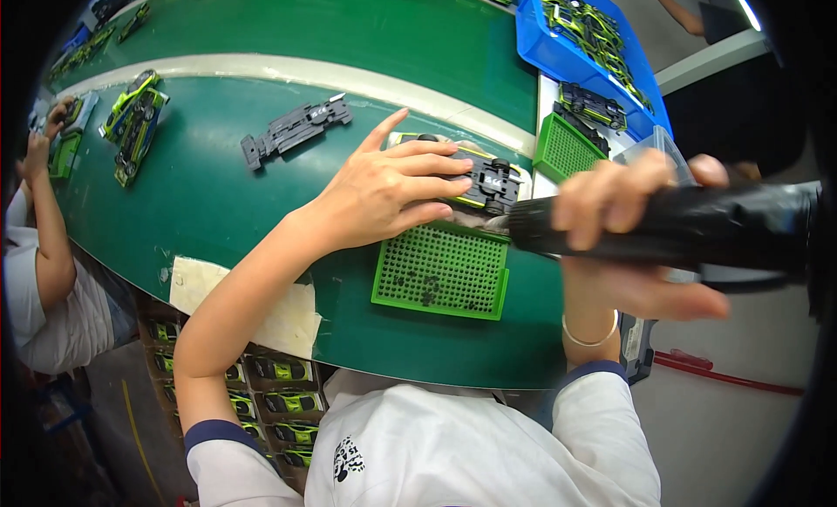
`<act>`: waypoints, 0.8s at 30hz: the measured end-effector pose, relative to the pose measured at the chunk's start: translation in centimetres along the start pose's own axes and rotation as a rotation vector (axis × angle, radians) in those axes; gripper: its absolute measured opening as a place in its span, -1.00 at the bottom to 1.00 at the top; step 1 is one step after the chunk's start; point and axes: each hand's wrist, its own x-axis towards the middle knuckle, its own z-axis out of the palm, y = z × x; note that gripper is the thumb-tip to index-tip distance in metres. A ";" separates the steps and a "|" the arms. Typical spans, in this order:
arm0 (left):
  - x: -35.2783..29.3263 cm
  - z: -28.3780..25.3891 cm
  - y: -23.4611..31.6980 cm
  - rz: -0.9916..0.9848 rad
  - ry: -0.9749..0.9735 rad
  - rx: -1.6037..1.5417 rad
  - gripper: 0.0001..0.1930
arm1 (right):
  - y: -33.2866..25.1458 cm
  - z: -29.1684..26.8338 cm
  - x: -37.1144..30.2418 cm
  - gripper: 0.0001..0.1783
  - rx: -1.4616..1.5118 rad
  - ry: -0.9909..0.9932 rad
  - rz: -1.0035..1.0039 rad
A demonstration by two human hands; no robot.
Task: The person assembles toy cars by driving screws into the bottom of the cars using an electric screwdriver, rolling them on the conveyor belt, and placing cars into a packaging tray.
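An upside-down toy car (495, 186) with a black underside and yellow-green edges lies in a pale holder, its wheels upward. My left hand (392, 189) rests over it, thumb and fingers holding it down while the little finger sticks up. My right hand (623, 210) is wrapped round a thick black electric screwdriver (724, 228), which is held roughly level. Its front end is beside the car's right end; the bit is not visible. Just below the car sits a green perforated tray (440, 272) with small dark pieces in its holes.
A loose grey-black chassis (296, 130) and yellow-green toy cars (135, 128) lie left on the green table. A blue bin (602, 49) of car parts and another green tray (567, 148) stand right. Boxed car bodies (279, 398) sit below the edge. Another person's hands (44, 136) work far left.
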 end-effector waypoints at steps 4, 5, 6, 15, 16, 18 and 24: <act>3.4 -1.6 0.5 -0.070 0.131 0.044 -0.69 | -5.1 -2.5 1.4 -0.13 -0.079 0.124 -0.152; 5.0 -2.3 1.0 -0.079 0.209 0.106 -0.64 | -5.8 -3.3 1.5 -0.13 -0.074 0.135 -0.162; 6.8 -2.8 1.5 -0.072 0.197 0.113 -0.64 | -6.5 -4.1 1.5 -0.14 -0.093 0.143 -0.188; 10.0 5.9 1.5 -0.248 -0.028 0.348 -0.45 | -7.8 -4.9 1.2 -0.12 -0.020 0.144 -0.217; 9.4 5.8 1.3 -0.261 -0.041 0.367 -0.45 | -6.4 -5.0 1.0 -0.08 0.008 0.113 -0.241; 9.7 6.1 1.3 -0.348 0.003 0.310 -0.46 | -5.2 -4.9 0.7 -0.05 -0.036 0.163 -0.142; 9.1 2.4 0.7 -0.432 0.294 -0.285 -0.55 | -0.9 -4.5 0.1 -0.14 -0.346 0.253 0.130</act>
